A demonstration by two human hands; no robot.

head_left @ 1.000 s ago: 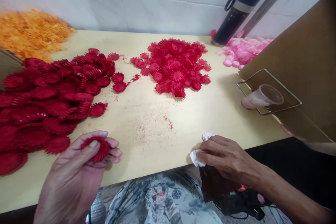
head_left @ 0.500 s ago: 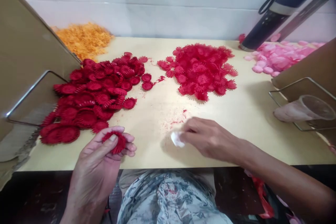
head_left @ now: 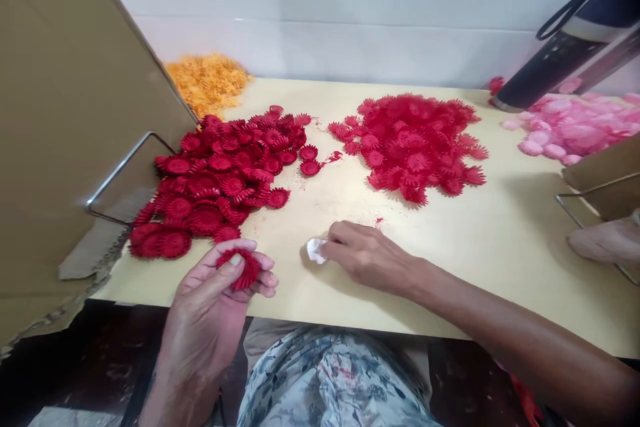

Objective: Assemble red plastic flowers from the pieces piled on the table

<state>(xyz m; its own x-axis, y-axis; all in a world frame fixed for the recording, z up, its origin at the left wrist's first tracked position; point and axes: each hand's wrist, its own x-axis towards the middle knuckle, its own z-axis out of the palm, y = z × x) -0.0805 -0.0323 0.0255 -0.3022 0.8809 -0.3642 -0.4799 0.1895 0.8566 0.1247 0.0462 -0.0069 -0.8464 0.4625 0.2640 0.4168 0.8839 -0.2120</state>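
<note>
My left hand [head_left: 225, 287] is closed on a round red paper-like flower [head_left: 245, 271] with a fringed edge, the thumb pressed across its face. It is held just over the table's front edge. To the right, my right hand [head_left: 363, 250] pinches a crumpled white tissue [head_left: 317, 251] against or just above the tabletop; whether it touches cannot be seen. Beyond my left hand lies a heap of dark red cupped flowers [head_left: 205, 187]. A second heap of flatter, spiky red flowers [head_left: 417, 147] sits further back, beyond my right hand.
Orange petals [head_left: 207, 83] are piled at the back left, pink round pieces [head_left: 580, 123] at the back right. A dark flask [head_left: 545, 70] leans there. Cardboard walls [head_left: 65, 113] flank the table [head_left: 310, 307], with a metal bracket [head_left: 117, 177] at left and a plastic cup [head_left: 605, 240] at right.
My right hand has swept the tissue leftward over the table, and most red crumbs in the middle are gone. My left hand keeps its flower. The whole view has turned slightly left.
</note>
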